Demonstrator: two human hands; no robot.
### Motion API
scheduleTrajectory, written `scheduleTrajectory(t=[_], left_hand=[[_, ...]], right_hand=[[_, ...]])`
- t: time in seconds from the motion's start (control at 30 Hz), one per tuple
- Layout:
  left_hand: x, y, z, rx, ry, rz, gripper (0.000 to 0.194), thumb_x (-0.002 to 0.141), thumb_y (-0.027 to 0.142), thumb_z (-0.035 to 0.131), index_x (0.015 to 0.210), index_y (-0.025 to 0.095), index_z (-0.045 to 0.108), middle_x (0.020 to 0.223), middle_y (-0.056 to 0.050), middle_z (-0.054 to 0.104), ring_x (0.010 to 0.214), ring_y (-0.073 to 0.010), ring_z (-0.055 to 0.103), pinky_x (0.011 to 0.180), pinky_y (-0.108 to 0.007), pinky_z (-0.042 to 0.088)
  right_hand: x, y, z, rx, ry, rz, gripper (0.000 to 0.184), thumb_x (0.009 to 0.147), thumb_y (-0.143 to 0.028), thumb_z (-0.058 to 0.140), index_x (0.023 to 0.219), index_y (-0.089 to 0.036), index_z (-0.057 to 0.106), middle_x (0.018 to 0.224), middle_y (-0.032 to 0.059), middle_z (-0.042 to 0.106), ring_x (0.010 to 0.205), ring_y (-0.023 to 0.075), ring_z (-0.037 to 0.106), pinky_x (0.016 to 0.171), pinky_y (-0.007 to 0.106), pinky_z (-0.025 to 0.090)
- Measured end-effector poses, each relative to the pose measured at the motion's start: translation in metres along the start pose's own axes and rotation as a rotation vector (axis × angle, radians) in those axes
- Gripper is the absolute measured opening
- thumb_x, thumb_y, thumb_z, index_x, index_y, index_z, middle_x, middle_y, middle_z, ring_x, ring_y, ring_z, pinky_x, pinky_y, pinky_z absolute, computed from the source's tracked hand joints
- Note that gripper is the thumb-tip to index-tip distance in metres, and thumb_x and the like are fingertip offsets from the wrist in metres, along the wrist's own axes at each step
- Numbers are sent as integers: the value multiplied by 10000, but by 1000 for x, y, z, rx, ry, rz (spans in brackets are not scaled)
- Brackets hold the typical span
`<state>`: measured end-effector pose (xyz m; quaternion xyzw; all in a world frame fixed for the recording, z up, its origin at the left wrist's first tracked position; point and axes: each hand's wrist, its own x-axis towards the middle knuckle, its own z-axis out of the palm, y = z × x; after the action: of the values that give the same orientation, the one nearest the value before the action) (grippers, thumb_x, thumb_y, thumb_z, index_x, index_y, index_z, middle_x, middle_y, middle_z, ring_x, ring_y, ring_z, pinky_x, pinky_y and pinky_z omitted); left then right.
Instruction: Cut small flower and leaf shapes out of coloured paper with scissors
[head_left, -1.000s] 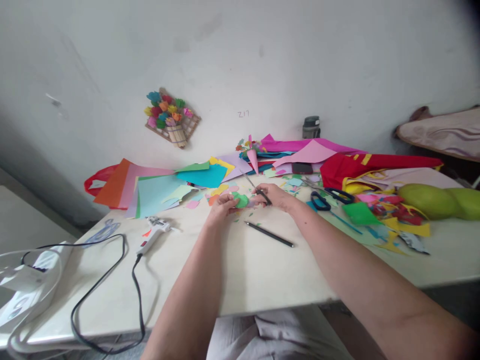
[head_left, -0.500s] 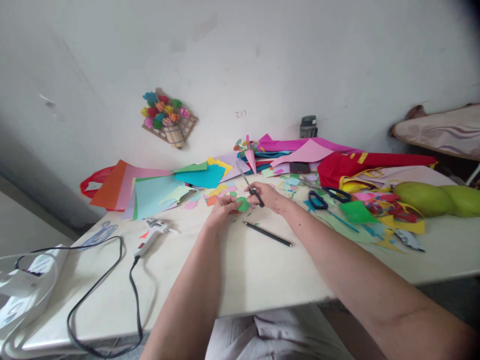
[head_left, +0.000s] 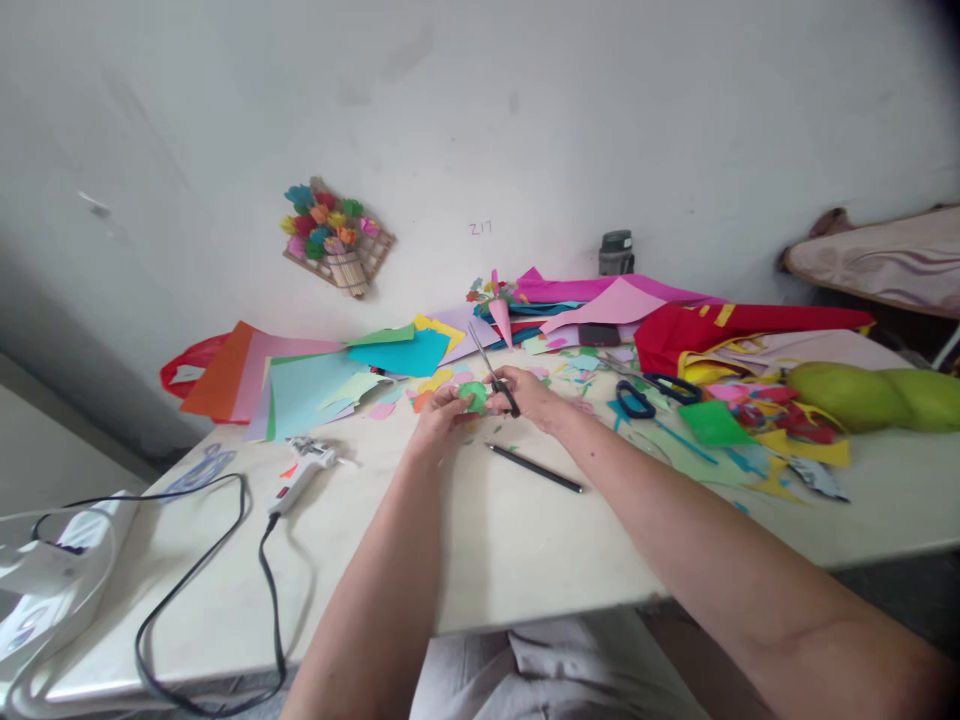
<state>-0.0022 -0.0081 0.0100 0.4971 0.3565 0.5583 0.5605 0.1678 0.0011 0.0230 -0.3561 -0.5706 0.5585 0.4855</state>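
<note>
Between finger and thumb, my left hand (head_left: 442, 418) pinches a small roundish piece of green paper (head_left: 472, 397) above the table. My right hand (head_left: 529, 397) is closed round the black handles of a pair of scissors (head_left: 487, 358), whose blades point up and away from me, towards the back of the table. The two hands are close together, with the paper at the fingertips of both. Small green scraps lie below them. A black pen (head_left: 534, 467) rests on the table just in front of the hands.
To the left lie a white glue gun (head_left: 304, 475) with a looping black cord and a power strip (head_left: 67, 570). Coloured paper sheets (head_left: 307, 390) spread along the wall. Dark-handled scissors (head_left: 637, 398), paper scraps and a green cushion-like thing (head_left: 862, 397) are on the right.
The green paper and both hands have shifted slightly left and up. The scissors have moved a little with the right hand. Everything on the table around them looks unchanged.
</note>
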Motion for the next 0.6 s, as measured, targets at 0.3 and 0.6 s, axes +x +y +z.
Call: scheduleTrajectory(t=[0.3, 0.6], left_hand=[[0, 0, -2, 101, -89, -36, 315, 538, 340, 852, 639, 150, 621, 686, -14, 636, 683, -139, 613, 666, -264, 522], [-1, -2, 0, 82, -103, -83, 271, 564, 310, 843, 700, 142, 678, 741, -48, 664, 713, -170, 626, 718, -305, 513]], right_hand=[[1, -7, -12, 20, 74, -23, 310, 568, -154, 684, 856, -170, 570, 524, -61, 580, 473, 93, 514, 470, 198, 382], [0, -5, -5, -18, 95, -45, 302, 564, -118, 639, 848, -189, 561, 541, -77, 551, 483, 92, 506, 471, 210, 404]])
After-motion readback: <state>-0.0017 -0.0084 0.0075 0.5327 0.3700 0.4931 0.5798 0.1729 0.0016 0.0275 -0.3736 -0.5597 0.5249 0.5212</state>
